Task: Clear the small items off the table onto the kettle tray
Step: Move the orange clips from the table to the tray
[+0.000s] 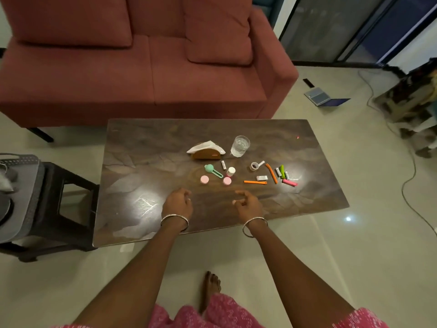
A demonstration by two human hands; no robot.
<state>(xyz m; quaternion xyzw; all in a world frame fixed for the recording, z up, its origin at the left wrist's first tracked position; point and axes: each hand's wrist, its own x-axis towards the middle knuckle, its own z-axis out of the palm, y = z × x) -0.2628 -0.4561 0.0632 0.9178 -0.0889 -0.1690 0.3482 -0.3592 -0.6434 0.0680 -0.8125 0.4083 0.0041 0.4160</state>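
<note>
Small items lie scattered on the dark wooden table (146, 162): two pink caps (204, 179) (227, 180), a small white bottle (231, 171), a mint green scoop (212, 170), a roll of tape (254, 166), two orange clips (255, 182) (271, 172), a green clip (282, 171) and a pink clip (289, 183). My left hand (177, 201) and right hand (247, 201) hover over the table's near edge with loosely curled fingers, holding nothing. The grey kettle tray (28, 185) sits on a dark stool at the far left.
A wooden napkin holder (206, 153) with white napkins and a glass of water (240, 146) stand behind the items. A red sofa (142, 67) is beyond the table. A laptop (324, 97) and cables lie on the floor to the right.
</note>
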